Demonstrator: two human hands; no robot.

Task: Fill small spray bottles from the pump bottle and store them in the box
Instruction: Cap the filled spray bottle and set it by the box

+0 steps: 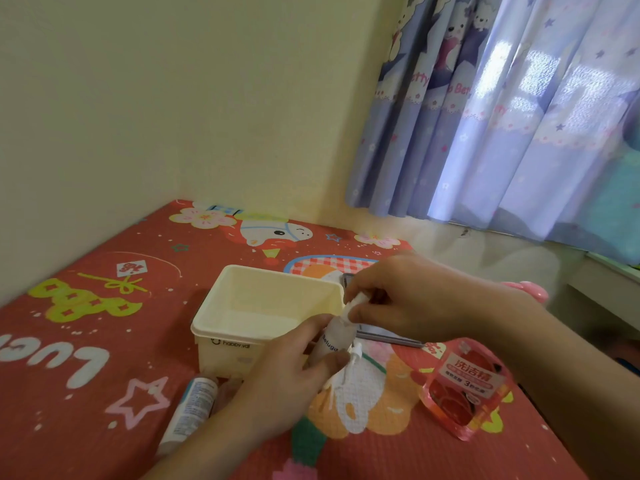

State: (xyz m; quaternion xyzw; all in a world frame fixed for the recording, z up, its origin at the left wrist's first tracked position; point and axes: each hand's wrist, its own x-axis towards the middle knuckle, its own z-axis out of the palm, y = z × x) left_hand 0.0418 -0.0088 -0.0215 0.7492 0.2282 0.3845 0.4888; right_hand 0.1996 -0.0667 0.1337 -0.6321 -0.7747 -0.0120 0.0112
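Right now I have the small spray bottle (331, 341) held up over the mat (104, 393), just in front of the cream box (221, 344). My left hand (294, 375) is wrapped round its lower body to keep it steady and roughly upright, tilted a little. My right hand (408, 299) pinches the white cap (353, 304) at the top between thumb and fingers; I judge I am twisting the cap on or off, which is why one hand braces while the other works the neck.

I keep the bottle close to the box so the drop-in is short once it is closed. From here the box looks to have nothing in it, so storing has likely not begun.

A pink pouch (467, 386) with a printed label lies flat to the right, within reach. A white tube (190, 410) lies on the mat beside my left wrist. A phone (384, 336) sits behind my right hand, mostly hidden. A white pump head (355, 355) shows just below the bottle.
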